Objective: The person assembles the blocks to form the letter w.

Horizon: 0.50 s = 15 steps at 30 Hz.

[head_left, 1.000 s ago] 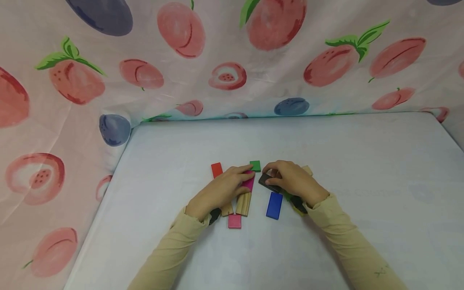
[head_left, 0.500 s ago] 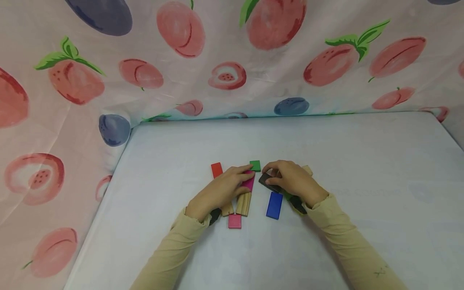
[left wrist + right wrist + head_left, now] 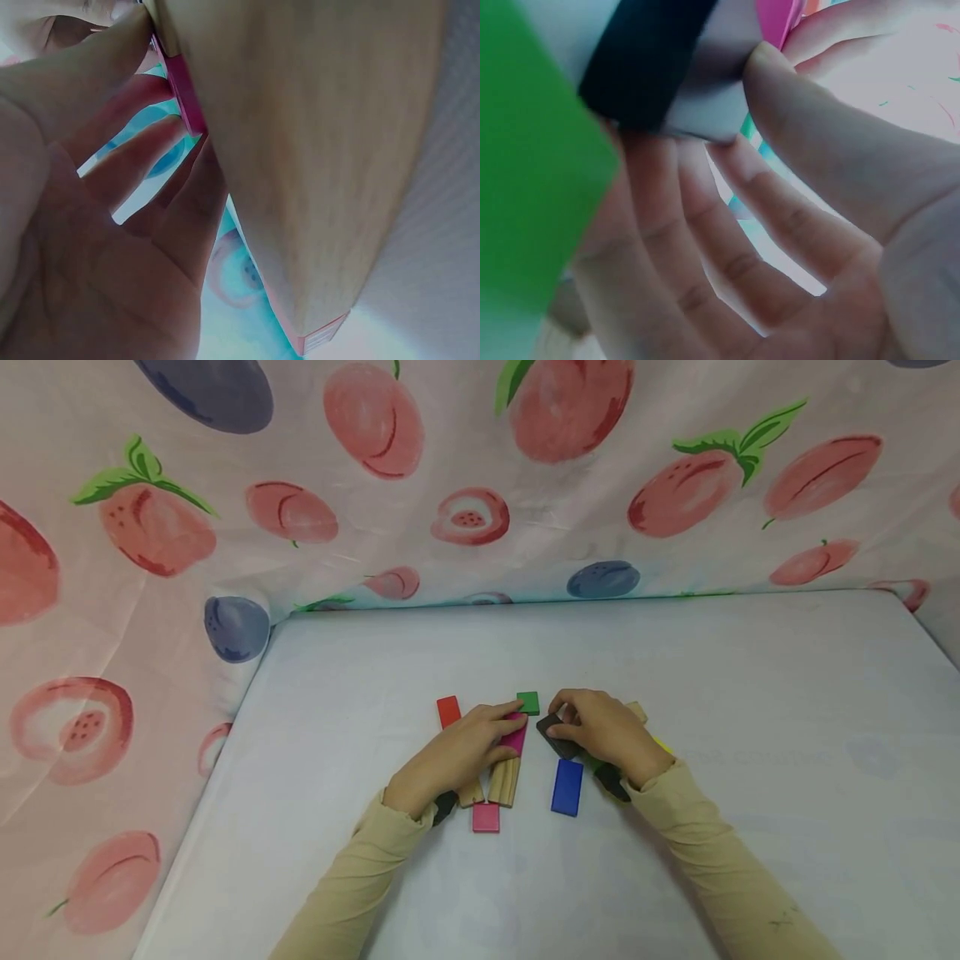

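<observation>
On the white table, my left hand (image 3: 468, 747) spans a magenta block (image 3: 513, 737), its thumb at the near end and fingers at the far end. In the left wrist view, fingertips touch that block's edge beside a large wooden piece (image 3: 300, 135). My right hand (image 3: 606, 731) pinches a dark, nearly black block (image 3: 557, 739) between thumb and fingers; it lies tilted, just above a blue block (image 3: 567, 787). A green block (image 3: 528, 702) sits by the left fingertips. In the right wrist view, a blurred green surface (image 3: 532, 180) fills the left side.
A red block (image 3: 448, 712) lies left of the left hand. Wooden strips (image 3: 504, 782) run below the magenta block to a pink block (image 3: 486, 818). A pale wooden piece (image 3: 637, 712) and a yellow piece (image 3: 663, 746) show behind the right hand. A fruit-patterned cloth (image 3: 390, 539) hangs behind.
My right hand shifts slightly up and right, and the dark block turns steeper. The blue block moves down a little. More of a yellow piece shows past the right wrist. The left hand stays still.
</observation>
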Tool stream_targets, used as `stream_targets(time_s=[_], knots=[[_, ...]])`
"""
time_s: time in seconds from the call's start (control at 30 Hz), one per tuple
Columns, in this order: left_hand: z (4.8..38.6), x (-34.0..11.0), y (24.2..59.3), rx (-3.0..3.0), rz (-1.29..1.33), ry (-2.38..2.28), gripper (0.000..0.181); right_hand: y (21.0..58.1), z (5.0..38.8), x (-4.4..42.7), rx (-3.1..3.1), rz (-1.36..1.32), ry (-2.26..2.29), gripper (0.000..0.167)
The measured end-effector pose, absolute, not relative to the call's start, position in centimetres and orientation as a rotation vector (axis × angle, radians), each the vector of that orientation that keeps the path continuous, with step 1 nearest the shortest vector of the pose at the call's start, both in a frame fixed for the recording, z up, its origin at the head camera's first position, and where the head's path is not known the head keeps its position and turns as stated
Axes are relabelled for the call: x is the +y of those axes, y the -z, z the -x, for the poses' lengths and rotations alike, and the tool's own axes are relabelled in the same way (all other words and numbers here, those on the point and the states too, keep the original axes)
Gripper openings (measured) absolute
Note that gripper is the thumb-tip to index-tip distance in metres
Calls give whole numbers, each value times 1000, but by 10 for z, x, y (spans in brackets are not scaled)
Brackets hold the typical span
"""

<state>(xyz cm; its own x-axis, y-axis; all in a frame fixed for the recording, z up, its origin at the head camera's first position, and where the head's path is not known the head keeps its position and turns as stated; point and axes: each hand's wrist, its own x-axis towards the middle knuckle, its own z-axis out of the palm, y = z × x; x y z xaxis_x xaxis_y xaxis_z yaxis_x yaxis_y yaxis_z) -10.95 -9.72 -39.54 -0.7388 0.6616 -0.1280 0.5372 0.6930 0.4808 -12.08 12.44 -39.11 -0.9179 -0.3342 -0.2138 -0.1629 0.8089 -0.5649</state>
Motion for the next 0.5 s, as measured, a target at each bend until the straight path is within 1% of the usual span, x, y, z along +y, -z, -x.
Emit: stream_targets(time_s=[0.5], knots=[[110,-98,398,2616,-960,-614,48,392,124,119,2697,357,823,28]])
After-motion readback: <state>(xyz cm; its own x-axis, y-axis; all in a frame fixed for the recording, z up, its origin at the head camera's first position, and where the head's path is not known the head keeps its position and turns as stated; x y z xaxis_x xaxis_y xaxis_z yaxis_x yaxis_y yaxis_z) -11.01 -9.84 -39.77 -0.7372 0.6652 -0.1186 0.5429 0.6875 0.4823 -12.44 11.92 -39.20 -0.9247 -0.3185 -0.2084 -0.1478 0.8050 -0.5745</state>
